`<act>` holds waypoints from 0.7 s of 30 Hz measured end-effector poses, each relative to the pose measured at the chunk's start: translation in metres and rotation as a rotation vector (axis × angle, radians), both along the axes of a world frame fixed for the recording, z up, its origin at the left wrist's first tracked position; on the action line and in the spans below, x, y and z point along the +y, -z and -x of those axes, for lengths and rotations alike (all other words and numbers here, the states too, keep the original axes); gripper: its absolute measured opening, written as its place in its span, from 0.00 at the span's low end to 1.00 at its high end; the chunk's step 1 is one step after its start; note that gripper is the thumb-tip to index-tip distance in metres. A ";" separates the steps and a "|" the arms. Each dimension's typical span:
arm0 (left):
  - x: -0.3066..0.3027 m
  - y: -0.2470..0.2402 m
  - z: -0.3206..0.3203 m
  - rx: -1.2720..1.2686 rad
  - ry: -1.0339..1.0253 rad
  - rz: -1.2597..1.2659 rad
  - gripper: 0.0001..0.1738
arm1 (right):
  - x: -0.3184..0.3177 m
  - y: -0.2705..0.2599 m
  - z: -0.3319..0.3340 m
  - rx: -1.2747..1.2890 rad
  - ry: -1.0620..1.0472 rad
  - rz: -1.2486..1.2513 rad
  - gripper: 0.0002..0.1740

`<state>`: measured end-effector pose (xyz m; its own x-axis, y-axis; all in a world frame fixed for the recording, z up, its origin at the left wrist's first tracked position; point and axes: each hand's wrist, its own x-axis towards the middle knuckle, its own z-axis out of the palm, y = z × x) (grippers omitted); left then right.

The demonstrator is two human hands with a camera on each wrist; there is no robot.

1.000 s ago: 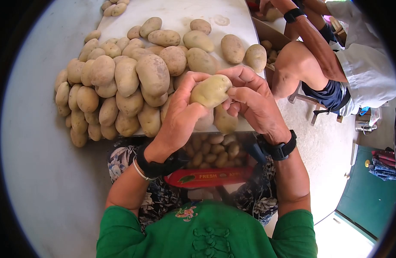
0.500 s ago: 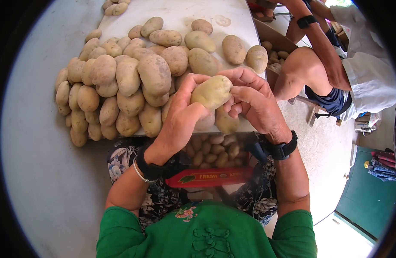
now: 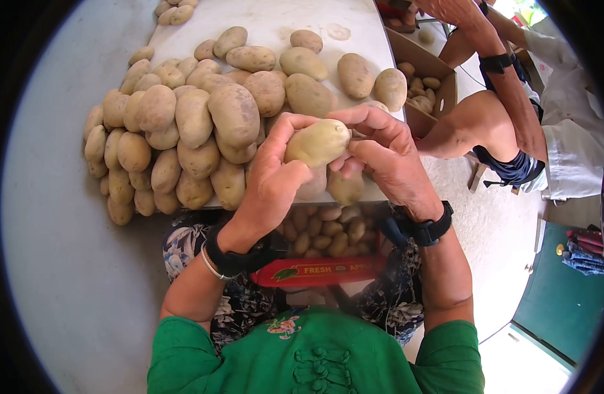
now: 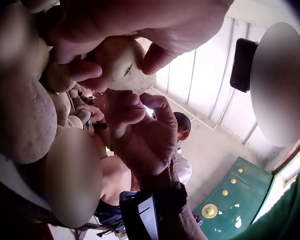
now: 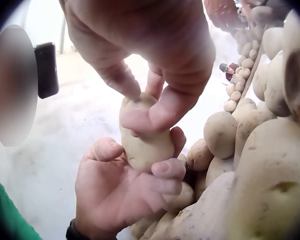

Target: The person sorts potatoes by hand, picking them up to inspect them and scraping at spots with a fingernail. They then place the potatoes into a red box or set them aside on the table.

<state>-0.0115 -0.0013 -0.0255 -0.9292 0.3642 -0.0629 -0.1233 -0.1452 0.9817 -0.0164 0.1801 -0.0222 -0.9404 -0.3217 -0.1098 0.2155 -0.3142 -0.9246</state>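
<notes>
A pale yellow potato [image 3: 317, 142] is held up above the near edge of the table. My left hand [image 3: 273, 174] grips it from the left, thumb on the near side and fingers behind. My right hand [image 3: 395, 157] has its curled fingers and thumb at the potato's right end, pinching there in the right wrist view. A small dark slit shows on the potato [image 4: 126, 70] in the left wrist view. Just beyond my hands, a large heap of potatoes [image 3: 233, 115] covers much of the near table.
Below my hands, a red-edged box [image 3: 315, 270] of smaller potatoes sits between my knees. Single potatoes [image 3: 355, 75] lie at the table's right side. Another cardboard box [image 3: 446, 92] with potatoes stands right of the table, beside a seated person [image 3: 512, 131].
The potato has turned slightly and shifted a little left, its end now facing more toward the camera. My right fingers moved with it. The seated person's arm and leg shifted, exposing more of their box.
</notes>
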 end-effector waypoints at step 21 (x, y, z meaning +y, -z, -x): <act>0.003 -0.005 0.000 0.114 -0.173 -0.160 0.33 | -0.004 -0.001 -0.001 -0.096 -0.003 0.232 0.21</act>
<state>-0.0111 0.0014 -0.0204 -0.9764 0.1957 0.0909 0.0266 -0.3089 0.9507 -0.0152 0.1764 -0.0210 -0.9284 -0.3514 -0.1211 0.2996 -0.5149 -0.8032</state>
